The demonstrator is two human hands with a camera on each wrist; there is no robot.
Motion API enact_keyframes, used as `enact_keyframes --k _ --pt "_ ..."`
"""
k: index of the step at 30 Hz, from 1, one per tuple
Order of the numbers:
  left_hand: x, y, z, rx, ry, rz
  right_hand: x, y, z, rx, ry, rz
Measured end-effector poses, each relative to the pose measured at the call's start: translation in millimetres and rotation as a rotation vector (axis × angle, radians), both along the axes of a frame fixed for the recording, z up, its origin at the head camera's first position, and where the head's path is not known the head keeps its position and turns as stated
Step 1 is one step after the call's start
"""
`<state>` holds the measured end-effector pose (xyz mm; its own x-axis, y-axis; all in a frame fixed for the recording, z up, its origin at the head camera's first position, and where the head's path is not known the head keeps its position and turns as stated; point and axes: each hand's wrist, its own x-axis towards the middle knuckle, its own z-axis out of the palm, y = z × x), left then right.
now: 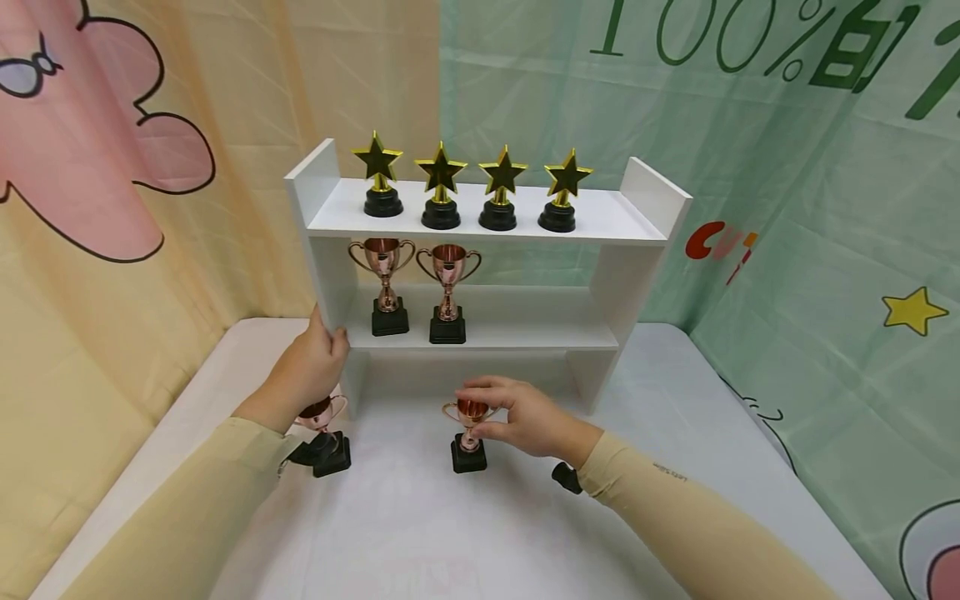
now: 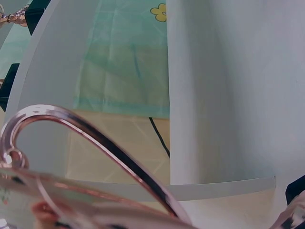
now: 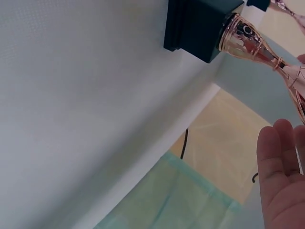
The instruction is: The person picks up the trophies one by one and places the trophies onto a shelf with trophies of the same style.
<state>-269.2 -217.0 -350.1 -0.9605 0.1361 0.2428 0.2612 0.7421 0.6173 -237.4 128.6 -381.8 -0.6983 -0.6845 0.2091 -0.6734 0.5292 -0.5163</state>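
Our right hand (image 1: 525, 417) pinches the bowl of a small copper cup trophy (image 1: 469, 433) that stands upright on the white bench (image 1: 420, 533). Our left hand (image 1: 311, 371) grips the left side wall of the white shelf (image 1: 637, 242); a second cup trophy (image 1: 324, 437) stands just under this hand. Further back, two cup trophies (image 1: 416, 287) stand on the middle board, and four gold star trophies (image 1: 471, 187) stand in a row on the top board.

White table (image 1: 420, 533), shelf unit (image 1: 637, 275) on it (holding trophies), two copper cups (image 1: 468, 437)
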Motion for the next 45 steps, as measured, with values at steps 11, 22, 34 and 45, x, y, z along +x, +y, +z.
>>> enact_keyframes --k 11,22,34,45 --pt "0.4 0.6 1.1 -0.002 -0.002 0.004 0.1 -1.6 -9.4 -0.086 -0.036 -0.025" --pt "0.8 -0.1 0.5 -0.006 -0.002 0.002 0.2 -3.1 -11.4 -0.089 -0.132 -0.099" --pt "0.3 0.7 0.0 0.001 -0.005 -0.002 -1.9 -5.2 -9.4 -0.103 -0.212 -0.145" --pt "0.4 0.5 -0.3 0.004 -0.009 0.001 -1.7 -5.5 -8.7 -0.099 -0.208 -0.144"
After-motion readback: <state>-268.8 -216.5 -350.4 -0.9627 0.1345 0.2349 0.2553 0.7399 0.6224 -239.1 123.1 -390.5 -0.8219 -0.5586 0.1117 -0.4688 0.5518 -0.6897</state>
